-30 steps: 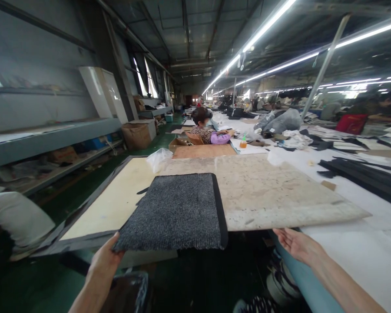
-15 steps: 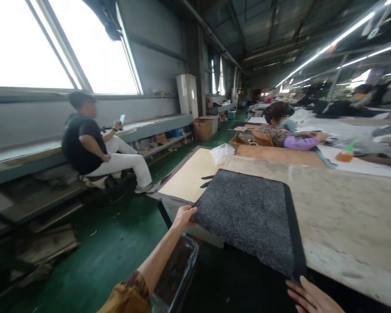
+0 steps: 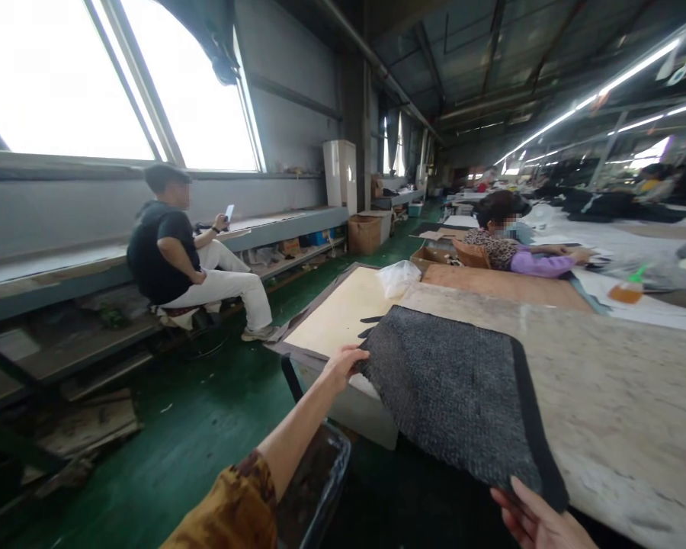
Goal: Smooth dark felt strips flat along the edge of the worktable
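A dark grey fabric panel point(image 3: 451, 385) with a black band along its right side stretches between my two hands. Its far part lies over the worktable point(image 3: 611, 396), while the near edge hangs past the table's front. My left hand point(image 3: 344, 366) pinches the panel's left corner, fingers closed. At the near right corner, my right hand point(image 3: 540, 512) grips the edge, thumb on top and fingers beneath. Two thin black strips point(image 3: 370, 326) show on the pale board point(image 3: 331, 309) just beyond the panel's left corner.
A lined bin point(image 3: 320, 480) stands below my left forearm. A clear plastic bag point(image 3: 399, 278) rests at the table's far left. One person point(image 3: 171, 252) sits on the left with a phone; another point(image 3: 508, 236) works across the table near an orange bottle point(image 3: 627, 290).
My right hand has closed on the panel's near right corner, where it was looser before. The near edge now sags in a curve. The view has shifted slightly left.
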`<action>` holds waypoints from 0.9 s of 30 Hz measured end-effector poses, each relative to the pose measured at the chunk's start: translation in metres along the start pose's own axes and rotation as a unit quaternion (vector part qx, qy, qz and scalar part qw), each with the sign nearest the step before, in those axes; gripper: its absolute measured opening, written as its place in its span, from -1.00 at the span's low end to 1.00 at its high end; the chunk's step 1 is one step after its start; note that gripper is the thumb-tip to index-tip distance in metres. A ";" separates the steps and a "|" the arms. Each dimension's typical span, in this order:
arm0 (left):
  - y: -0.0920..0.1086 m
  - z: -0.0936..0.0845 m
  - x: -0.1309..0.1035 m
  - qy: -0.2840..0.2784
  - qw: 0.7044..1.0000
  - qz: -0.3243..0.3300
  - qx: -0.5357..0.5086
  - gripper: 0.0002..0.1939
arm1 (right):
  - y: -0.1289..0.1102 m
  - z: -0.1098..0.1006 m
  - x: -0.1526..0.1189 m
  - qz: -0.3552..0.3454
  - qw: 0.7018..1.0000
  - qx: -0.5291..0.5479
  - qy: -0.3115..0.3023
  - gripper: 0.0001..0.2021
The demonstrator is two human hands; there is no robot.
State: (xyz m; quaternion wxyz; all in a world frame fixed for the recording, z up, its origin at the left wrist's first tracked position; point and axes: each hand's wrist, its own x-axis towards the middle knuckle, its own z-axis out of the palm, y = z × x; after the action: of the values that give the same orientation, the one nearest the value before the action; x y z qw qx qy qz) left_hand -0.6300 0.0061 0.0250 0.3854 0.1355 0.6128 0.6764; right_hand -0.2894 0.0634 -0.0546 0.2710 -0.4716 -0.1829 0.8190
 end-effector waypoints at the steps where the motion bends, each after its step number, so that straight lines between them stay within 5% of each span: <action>1: 0.002 0.003 0.002 0.000 1.000 -0.005 -0.030 -0.87 | -0.004 0.007 -0.006 -0.017 1.000 0.004 -0.005 -0.51; 7: -0.021 0.007 -0.006 -0.003 0.983 -0.069 -0.172 -0.93 | -0.018 0.015 -0.017 -0.099 0.995 0.003 -0.015 -0.58; 11: -0.044 0.004 -0.014 0.000 0.969 -0.104 -0.224 -0.77 | -0.004 0.006 -0.010 -0.114 0.993 -0.002 -0.010 -0.59; 16: -0.047 0.006 -0.022 0.003 0.958 -0.063 -0.280 -0.66 | 0.013 -0.003 0.000 -0.145 0.989 0.009 -0.033 -0.61; 20: -0.049 0.014 -0.030 -0.030 0.968 -0.082 -0.236 -0.86 | 0.027 -0.008 0.006 -0.155 0.984 0.010 -0.082 -0.61; 27: -0.057 0.023 -0.024 -0.020 0.979 -0.078 -0.187 -0.87 | 0.053 0.011 0.025 -0.121 0.988 -0.018 -0.090 -0.52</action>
State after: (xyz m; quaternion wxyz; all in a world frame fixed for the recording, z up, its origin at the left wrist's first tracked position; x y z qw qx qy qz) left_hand -0.5790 0.0033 -0.0160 0.4673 0.0268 0.4766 0.7441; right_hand -0.3233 0.0368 -0.0956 0.3416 -0.3756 -0.2769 0.8158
